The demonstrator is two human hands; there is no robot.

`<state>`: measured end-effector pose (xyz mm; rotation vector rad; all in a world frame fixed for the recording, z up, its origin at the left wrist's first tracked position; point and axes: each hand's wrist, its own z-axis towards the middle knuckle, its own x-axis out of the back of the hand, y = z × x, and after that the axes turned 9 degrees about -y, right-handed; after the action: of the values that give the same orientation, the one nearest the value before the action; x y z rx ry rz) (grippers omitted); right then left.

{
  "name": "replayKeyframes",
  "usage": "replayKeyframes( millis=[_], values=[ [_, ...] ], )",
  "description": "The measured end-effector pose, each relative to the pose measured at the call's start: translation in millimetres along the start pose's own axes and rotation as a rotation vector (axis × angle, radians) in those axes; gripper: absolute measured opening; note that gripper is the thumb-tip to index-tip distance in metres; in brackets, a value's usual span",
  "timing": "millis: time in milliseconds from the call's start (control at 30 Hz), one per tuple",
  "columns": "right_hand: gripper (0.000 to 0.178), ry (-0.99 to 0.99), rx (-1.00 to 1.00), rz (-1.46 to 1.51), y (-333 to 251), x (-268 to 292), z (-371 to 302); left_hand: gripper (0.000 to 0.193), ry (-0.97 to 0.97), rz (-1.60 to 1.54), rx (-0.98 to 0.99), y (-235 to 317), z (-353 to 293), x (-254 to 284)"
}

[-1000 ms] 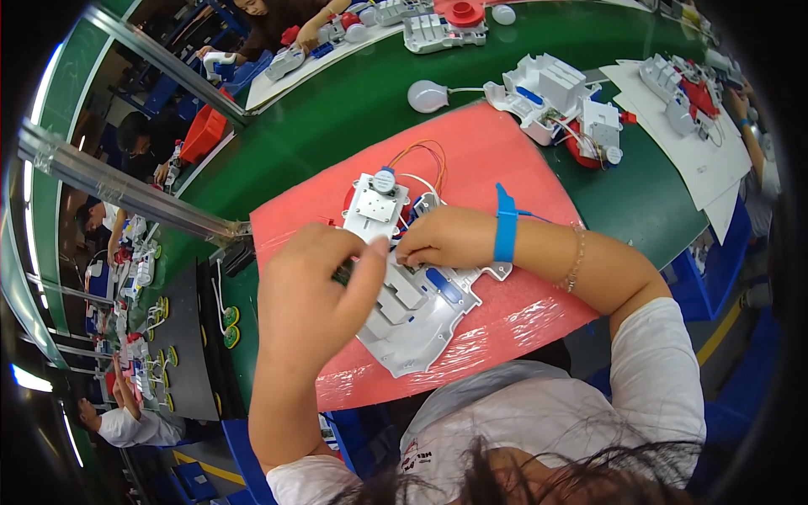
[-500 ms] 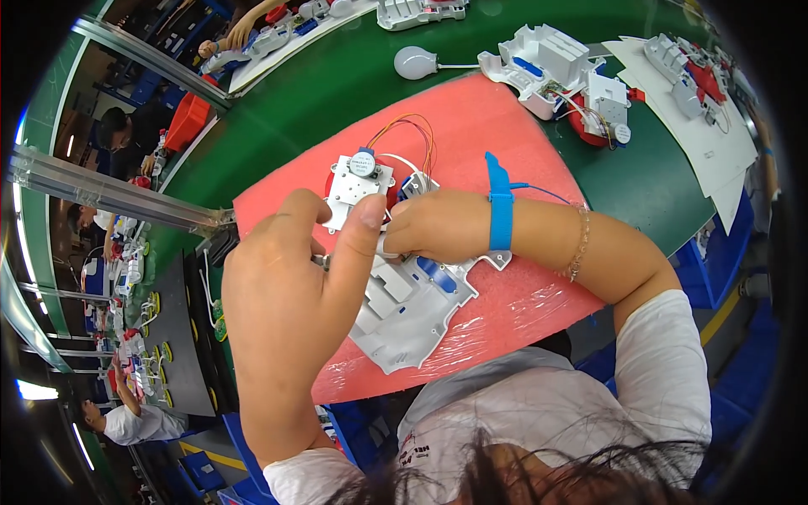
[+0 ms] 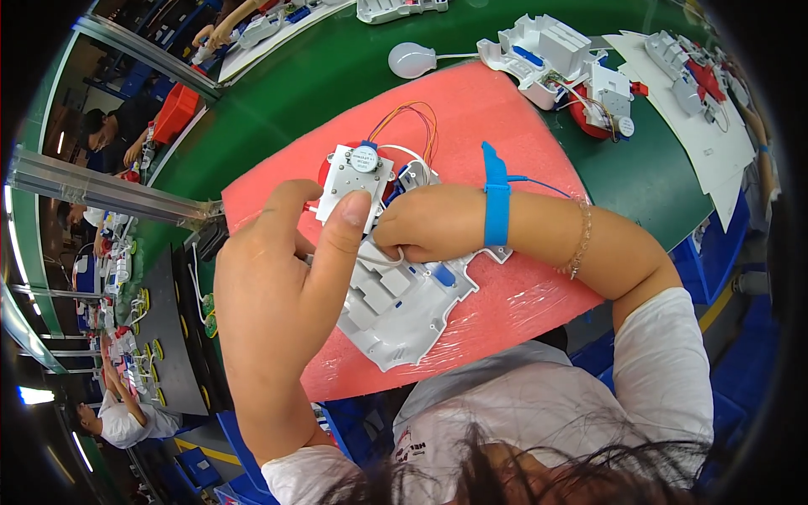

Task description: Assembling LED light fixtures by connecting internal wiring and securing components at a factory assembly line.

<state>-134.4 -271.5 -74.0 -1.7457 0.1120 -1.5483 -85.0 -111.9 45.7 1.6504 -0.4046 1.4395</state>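
A white plastic housing half (image 3: 400, 324) with box-shaped ribs and a blue patch lies on the pink foam mat. At its far end sits a white plate assembly (image 3: 343, 187) with a round silver motor (image 3: 364, 158), coloured wires and a red part beneath. My left hand (image 3: 273, 295) is beside the assembly, its thumb and forefinger apart and its other fingers partly hidden. My right hand (image 3: 429, 223), with a blue wrist strap, is closed over the housing, fingers curled on a thin white tube (image 3: 389, 259); its fingertips are mostly hidden.
The pink mat (image 3: 513, 286) rests on a green worktop. Behind it are a white bulb (image 3: 412, 61) on a tube and another opened white housing (image 3: 547, 55). White sheets (image 3: 673, 109) bear more parts at right. A metal post (image 3: 109, 185) stands left; co-workers sit beyond.
My left hand has shifted slightly left, its forefinger and thumb further apart. My right hand has moved a little left, and the white tube now shows by its fingers.
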Motion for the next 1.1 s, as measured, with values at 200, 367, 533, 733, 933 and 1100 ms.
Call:
replayKeyframes(
  millis=[200, 367, 533, 733, 933, 1100],
  values=[
    [0.01, -0.02, -0.061, 0.016, 13, -8, 3, 0.05, -0.282, -0.025, 0.072, -27, -5, -19],
    [0.019, 0.085, 0.061, 0.108, 11, 5, -10, 0.062, -0.308, 0.285, -0.175, -32, -23, -24],
    [0.021, 0.24, -0.039, 0.188, 11, 38, -44, 0.072, -0.502, 0.46, -0.149, -34, -12, -30],
    [0.023, 0.777, -0.305, 0.393, 59, 67, -40, 0.076, -0.75, 0.178, -0.022, -57, 8, 3],
    [0.027, 0.726, -0.613, -0.255, 169, 108, 4, 0.048, -0.629, -1.181, 0.316, -127, 18, 27],
    [0.032, 0.9, -0.829, -0.11, 242, 156, 57, 0.043, -0.233, -1.34, 0.332, -159, 48, 47]
  ],
)
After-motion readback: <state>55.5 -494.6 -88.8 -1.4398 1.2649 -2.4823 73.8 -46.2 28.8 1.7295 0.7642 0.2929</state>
